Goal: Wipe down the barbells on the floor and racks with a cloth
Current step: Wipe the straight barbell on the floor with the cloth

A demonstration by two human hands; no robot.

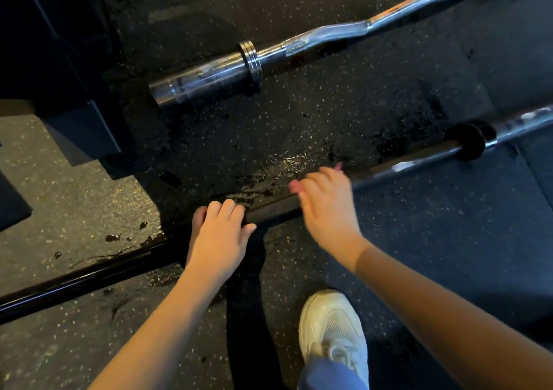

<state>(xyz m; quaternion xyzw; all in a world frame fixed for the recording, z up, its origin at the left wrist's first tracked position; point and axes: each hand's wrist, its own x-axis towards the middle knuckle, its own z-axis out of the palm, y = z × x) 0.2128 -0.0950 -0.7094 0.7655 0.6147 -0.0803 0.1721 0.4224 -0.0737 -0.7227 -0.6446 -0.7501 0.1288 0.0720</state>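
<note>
Rubber floor (pixel 419 240): wet in patches by the bars, so cleaner seems applied. No cloth in view. Judged early: both bars and the racks are left to wipe.
Black barbell (pixel 89 279): lies on the floor, long axis diagonal from the lower-left edge up to the right edge, collar end rightward.
Curl bar (pixel 209 72): beyond it, roughly parallel, well apart.
Left hand (pixel 220 240): grip curled over the black shaft.
Right hand (pixel 326 204): blurred, grip apart, empty.

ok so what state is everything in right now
black barbell: lying on the floor
left hand: fingers curled over the black barbell
right hand: blurred above the black barbell, grip unclear
curl bar: lying on the floor, untouched
floor: wet patches beside the black barbell
</note>
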